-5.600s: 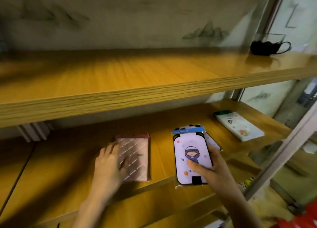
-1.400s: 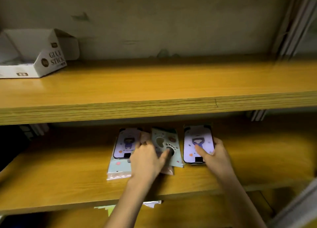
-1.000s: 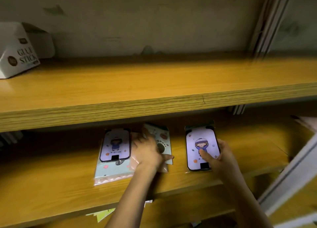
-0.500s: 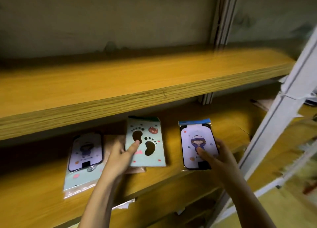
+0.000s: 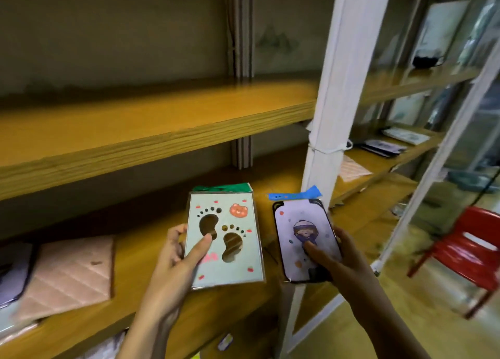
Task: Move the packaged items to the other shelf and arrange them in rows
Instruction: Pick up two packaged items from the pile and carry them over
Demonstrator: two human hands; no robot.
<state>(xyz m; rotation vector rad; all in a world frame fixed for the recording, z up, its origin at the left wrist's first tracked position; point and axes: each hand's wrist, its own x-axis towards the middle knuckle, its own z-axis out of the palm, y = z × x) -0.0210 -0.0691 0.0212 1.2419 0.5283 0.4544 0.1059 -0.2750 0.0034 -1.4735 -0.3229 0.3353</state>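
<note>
Two packs are up: my left hand (image 5: 173, 261) grips the footprint pack (image 5: 227, 253), my right hand (image 5: 343, 258) the purple pack (image 5: 300, 223), both above the lower shelf (image 5: 89, 323) edge. Mid-carry, I judge; next, lay them aligned on the right-hand shelf (image 5: 384, 161), seemingly part-filled.

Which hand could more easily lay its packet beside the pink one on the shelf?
Probably the left. The left hand holds the footprint packet on the side nearer the pink packet; the right hand, with the purple packet, is farther off by the white post.
</note>
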